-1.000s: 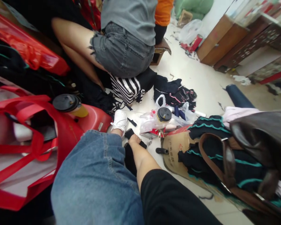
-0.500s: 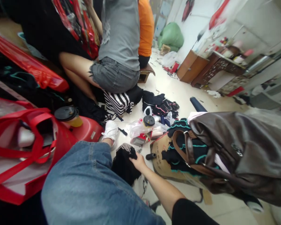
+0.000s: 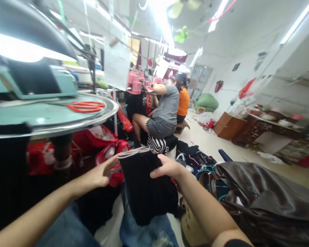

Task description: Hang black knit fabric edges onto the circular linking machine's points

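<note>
A black piece of cloth (image 3: 146, 187) with a pale, light-coloured top edge hangs in front of me, above my knees. My right hand (image 3: 167, 168) grips its right side, the thumb lying across the front face. At the cloth's upper left corner is my left hand (image 3: 100, 173), thumb and fingers apart; whether its fingertips touch the corner I cannot tell. The fingers of my right hand behind the cloth are hidden.
A sewing table (image 3: 92, 118) at left bears orange-handled scissors (image 3: 86, 106) and a teal machine (image 3: 41, 82). A brown leather bag (image 3: 267, 192) lies at right. Red bags (image 3: 92, 137) stand below the table. Two people (image 3: 167, 106) sit ahead.
My right hand has lifted the black cloth from the floor to in front of me. My left hand has come into view. The camera has tilted up, showing the sewing table.
</note>
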`<state>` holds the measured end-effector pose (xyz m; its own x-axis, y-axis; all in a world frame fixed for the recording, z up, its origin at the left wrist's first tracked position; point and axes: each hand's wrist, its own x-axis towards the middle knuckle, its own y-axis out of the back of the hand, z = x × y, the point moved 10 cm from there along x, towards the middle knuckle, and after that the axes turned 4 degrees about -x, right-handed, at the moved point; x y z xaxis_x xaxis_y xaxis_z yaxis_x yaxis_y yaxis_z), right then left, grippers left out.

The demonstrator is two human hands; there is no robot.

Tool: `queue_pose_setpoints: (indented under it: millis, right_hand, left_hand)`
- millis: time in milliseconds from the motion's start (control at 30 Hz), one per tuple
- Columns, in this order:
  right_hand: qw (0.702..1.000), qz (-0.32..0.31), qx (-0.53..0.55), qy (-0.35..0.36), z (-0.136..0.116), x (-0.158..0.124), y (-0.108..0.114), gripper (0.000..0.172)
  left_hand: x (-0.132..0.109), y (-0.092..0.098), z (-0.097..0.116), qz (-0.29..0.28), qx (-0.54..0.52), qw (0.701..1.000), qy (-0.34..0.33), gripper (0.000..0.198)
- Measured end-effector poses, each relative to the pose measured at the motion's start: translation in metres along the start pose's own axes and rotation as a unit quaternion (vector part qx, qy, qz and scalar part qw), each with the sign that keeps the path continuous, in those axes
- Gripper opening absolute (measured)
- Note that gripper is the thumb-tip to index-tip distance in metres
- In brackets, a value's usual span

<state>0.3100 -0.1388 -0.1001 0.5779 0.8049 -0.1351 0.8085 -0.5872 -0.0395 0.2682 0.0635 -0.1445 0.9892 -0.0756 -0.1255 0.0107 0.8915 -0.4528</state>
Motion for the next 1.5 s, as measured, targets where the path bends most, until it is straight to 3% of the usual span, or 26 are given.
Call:
queue_pose_setpoints:
  millis: [100, 167, 267, 333, 433, 533, 600, 633, 700, 800, 1000, 1100, 1167, 1333, 1433, 1500]
  right_hand:
    - [0.998, -0.069, -0.003, -0.008, -0.018, 0.025, -0.034, 0.050]
    - [0.995, -0.093, -0.008, -0.015, -0.021, 0.039, -0.042, 0.050]
    - [0.994, -0.095, -0.035, -0.029, -0.019, 0.057, -0.038, 0.048]
    - [0.995, -0.067, -0.060, -0.033, -0.015, 0.066, -0.029, 0.044]
    - [0.992, -0.019, -0.124, -0.002, -0.013, 0.073, -0.029, 0.034]
    - [0.959, 0.095, -0.258, 0.061, -0.013, 0.073, -0.046, 0.023]
    - [0.919, 0.196, -0.331, 0.082, -0.007, 0.066, -0.064, 0.026]
    - [0.910, 0.213, -0.346, 0.083, 0.000, 0.063, -0.078, 0.032]
    - [0.920, 0.186, -0.336, 0.075, 0.021, 0.062, -0.108, 0.047]
    - [0.950, 0.130, -0.279, 0.046, 0.048, 0.058, -0.129, 0.052]
    - [0.974, 0.068, -0.210, 0.046, 0.080, 0.044, -0.132, 0.063]
    - [0.984, 0.063, -0.161, 0.032, 0.099, 0.044, -0.128, 0.070]
    - [0.992, 0.072, -0.099, 0.024, 0.110, 0.047, -0.121, 0.062]
    - [0.995, 0.098, 0.021, 0.011, 0.121, 0.052, -0.101, 0.027]
    - [0.994, 0.101, 0.040, -0.005, 0.124, 0.049, -0.098, 0.033]
    - [0.996, 0.091, -0.013, 0.006, 0.121, 0.047, -0.100, 0.046]
  left_hand:
    - [-0.019, -0.027, -0.013, -0.117, 0.013, 0.993, 0.019, 0.079]
    - [-0.032, -0.015, -0.028, -0.110, -0.014, 0.993, 0.041, 0.063]
    - [-0.050, 0.026, -0.045, -0.014, -0.061, 0.996, 0.070, 0.035]
    - [-0.061, 0.055, -0.044, 0.075, -0.120, 0.988, 0.062, 0.028]
    - [-0.077, 0.076, -0.046, 0.159, -0.192, 0.965, 0.078, 0.020]
    - [-0.081, 0.057, -0.051, 0.145, -0.227, 0.961, 0.069, 0.028]
    - [-0.078, 0.034, -0.048, 0.098, -0.244, 0.965, -0.007, 0.052]
    - [-0.078, 0.023, -0.046, 0.076, -0.244, 0.966, -0.047, 0.065]
    - [-0.080, 0.009, -0.052, 0.057, -0.230, 0.967, -0.091, 0.082]
    - [-0.088, 0.013, -0.071, 0.093, -0.206, 0.971, -0.084, 0.091]
    - [-0.105, 0.032, -0.098, 0.172, -0.135, 0.974, -0.055, 0.090]
    - [-0.107, 0.037, -0.115, 0.198, -0.160, 0.967, -0.019, 0.079]
    - [-0.107, 0.038, -0.123, 0.210, -0.190, 0.959, 0.006, 0.070]
    - [-0.105, 0.040, -0.119, 0.222, -0.210, 0.952, 0.019, 0.050]
    - [-0.101, 0.040, -0.115, 0.223, -0.207, 0.952, 0.020, 0.042]
    - [-0.099, 0.040, -0.116, 0.230, -0.200, 0.952, 0.022, 0.039]
